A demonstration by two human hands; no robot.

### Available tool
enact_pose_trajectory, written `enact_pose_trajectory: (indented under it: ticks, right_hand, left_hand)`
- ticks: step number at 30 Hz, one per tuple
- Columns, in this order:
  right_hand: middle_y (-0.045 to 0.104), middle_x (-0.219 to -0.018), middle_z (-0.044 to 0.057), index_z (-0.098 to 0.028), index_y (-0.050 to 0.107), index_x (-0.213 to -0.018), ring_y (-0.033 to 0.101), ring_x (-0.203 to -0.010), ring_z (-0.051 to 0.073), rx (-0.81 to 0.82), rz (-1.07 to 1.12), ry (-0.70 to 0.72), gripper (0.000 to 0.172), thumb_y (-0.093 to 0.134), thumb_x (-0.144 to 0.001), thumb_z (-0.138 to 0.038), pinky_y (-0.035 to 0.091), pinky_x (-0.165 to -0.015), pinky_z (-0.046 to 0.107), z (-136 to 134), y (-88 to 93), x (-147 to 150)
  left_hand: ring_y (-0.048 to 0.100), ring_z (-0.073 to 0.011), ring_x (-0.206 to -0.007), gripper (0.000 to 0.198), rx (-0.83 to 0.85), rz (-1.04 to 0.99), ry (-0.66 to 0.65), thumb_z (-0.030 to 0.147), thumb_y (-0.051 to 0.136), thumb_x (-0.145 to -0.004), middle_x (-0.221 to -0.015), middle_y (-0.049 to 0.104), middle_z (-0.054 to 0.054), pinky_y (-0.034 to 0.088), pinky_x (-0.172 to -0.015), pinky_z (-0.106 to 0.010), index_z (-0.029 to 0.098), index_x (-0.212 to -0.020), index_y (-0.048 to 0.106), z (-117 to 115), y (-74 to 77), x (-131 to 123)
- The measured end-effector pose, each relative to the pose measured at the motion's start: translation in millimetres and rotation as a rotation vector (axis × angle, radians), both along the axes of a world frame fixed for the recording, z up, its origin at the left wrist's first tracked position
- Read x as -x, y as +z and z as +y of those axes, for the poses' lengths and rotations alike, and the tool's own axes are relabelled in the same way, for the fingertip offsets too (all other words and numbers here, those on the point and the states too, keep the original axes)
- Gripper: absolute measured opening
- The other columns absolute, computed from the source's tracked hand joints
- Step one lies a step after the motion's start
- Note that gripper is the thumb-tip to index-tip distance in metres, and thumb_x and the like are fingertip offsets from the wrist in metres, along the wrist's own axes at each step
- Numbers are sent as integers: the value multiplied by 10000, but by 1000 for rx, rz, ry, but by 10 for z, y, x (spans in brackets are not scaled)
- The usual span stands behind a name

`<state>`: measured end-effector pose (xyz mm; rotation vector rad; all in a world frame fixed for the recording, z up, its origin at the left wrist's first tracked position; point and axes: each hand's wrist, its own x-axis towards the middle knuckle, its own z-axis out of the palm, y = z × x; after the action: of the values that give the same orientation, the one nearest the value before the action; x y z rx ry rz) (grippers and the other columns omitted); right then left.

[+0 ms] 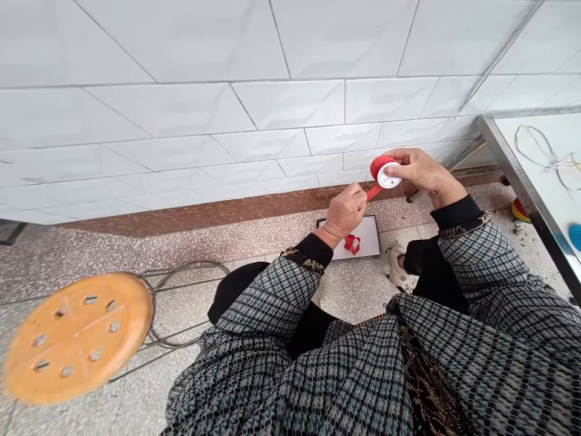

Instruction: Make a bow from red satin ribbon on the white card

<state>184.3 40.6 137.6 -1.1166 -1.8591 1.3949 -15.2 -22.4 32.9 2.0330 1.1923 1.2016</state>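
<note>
My right hand grips a roll of red ribbon, its thumb against the white printed label on the side. A short length of ribbon runs down to the left from the roll. My left hand is closed on that end of the ribbon. Below the hands, a shallow white tray with a dark rim lies on the floor, partly covered by my left hand and wrist. Inside it is a red looped piece of ribbon.
On the left stands an orange round stool with metal legs. A metal-edged white table is at the right, with white cords and a blue object on it. A tiled wall rises ahead.
</note>
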Motion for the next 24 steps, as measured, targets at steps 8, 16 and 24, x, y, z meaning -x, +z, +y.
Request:
enact_pose_trajectory:
  ticks: [8,16,24]
  right_hand:
    - [719,-924,55,-109,739,-1083,649,-835,161,-75,40,165,480,868,-725,-402,529,-778,291,-25,64,-79]
    - [716,-937,52,-125,730,-1134,662,-849,160,-105,122,270,576,896,-717,-485,541,-766,277,-39,65,-99]
    - [724,-988,64,-129,734,-1158,655,-853,153,-95,107,348,615,898,-716,-524,539,-742,262,-63,39,-78]
  left_hand:
    - [750,-212,-899,97,681,-534,-512,205,671,-791,-1034,739,-116,539,-862,-370,158,-785,587,-74,100,-6]
    - [743,-224,-704,343,936,-990,-552,457,713,-879,-677,681,-45,573,-799,-391,166,-768,570,-38,89,-70]
    - [659,-144,-663,420,973,-948,-625,480,880,-737,-697,671,-23,596,-796,-384,127,-861,690,-11,117,-110]
